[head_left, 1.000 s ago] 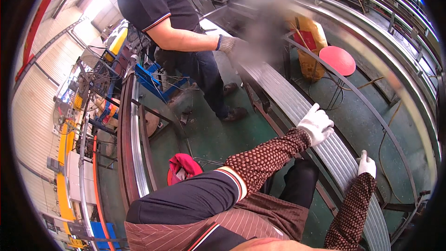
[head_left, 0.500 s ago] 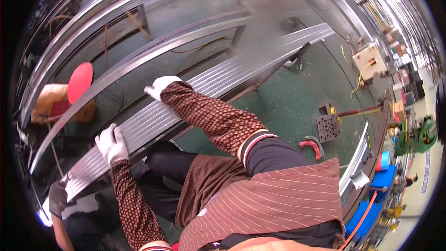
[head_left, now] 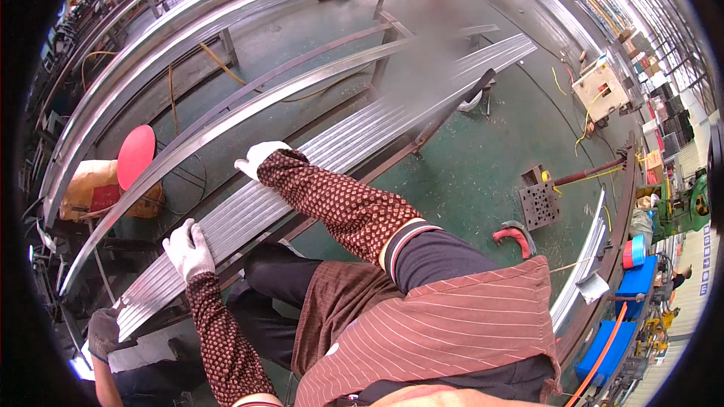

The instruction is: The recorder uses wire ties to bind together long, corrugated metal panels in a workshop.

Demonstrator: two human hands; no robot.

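A bundle of long, ridged silver metal profiles (head_left: pixel 354 136) runs slantwise from the lower left to the upper right on a frame. My left hand (head_left: pixel 188 250), in a white glove, grips the bundle's far edge toward its lower-left end, thumb spread from the fingers. Farther up that edge, my right hand (head_left: pixel 260 158) is closed at the profiles in another white glove; its sleeve hides part of the grip. At the lower-left end, a co-worker's hand (head_left: pixel 104 332) in a dark grey glove is by the profile ends. A grey blur hides part of the bundle's far end.
Curved metal rails (head_left: pixel 226 105) lie beyond the bundle. A red disc (head_left: pixel 136 157) stands by an orange-brown container (head_left: pixel 83 190) at left. On the green floor to the right are a perforated metal block (head_left: pixel 540 205) and a red curved piece (head_left: pixel 510 237). Blue boxes (head_left: pixel 603 352) stand lower right.
The view has shifted slightly, so the bundle's near end and the co-worker's hand appear farther right. Both my hands stay at the profiles' far edge.
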